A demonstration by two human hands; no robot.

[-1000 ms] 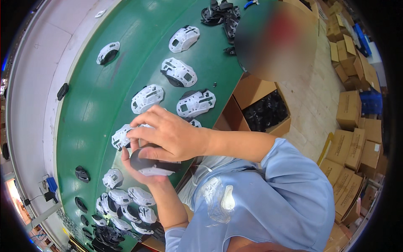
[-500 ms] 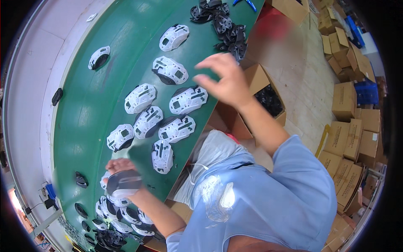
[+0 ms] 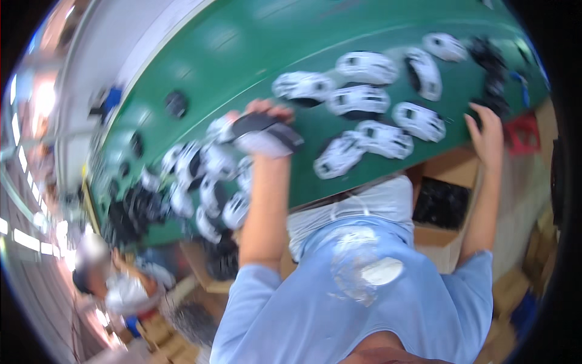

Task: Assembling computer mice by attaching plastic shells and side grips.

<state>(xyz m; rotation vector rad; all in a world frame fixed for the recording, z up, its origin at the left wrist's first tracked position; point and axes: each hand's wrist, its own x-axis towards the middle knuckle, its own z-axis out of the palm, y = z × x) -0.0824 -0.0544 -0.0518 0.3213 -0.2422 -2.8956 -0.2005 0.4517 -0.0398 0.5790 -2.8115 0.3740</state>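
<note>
My left hand (image 3: 274,110) grips a curved plastic shell (image 3: 262,129), dark grey on one part and pale on the other, over the green table (image 3: 242,48). The shell hides my palm. Several white slotted shells with black parts, such as a white shell (image 3: 367,67) and another white shell (image 3: 339,154), lie to the right of it. My right hand (image 3: 487,133) hangs at the table's near right edge, fingers apart and nothing in it. It is nearest to a cluster of black plastic parts (image 3: 488,60). The picture is smeared by motion.
A crowded group of white-and-black shells (image 3: 212,161) and a black pile (image 3: 130,209) cover the table's left end. Below its front edge stands an open carton (image 3: 441,203) of black parts. A blue tool (image 3: 521,85) lies far right. Another person (image 3: 124,282) sits at lower left.
The view has swung round, so the table now runs across the upper picture. My left hand still holds the shell. My right hand has dropped back from over the shells to the table's edge.
</note>
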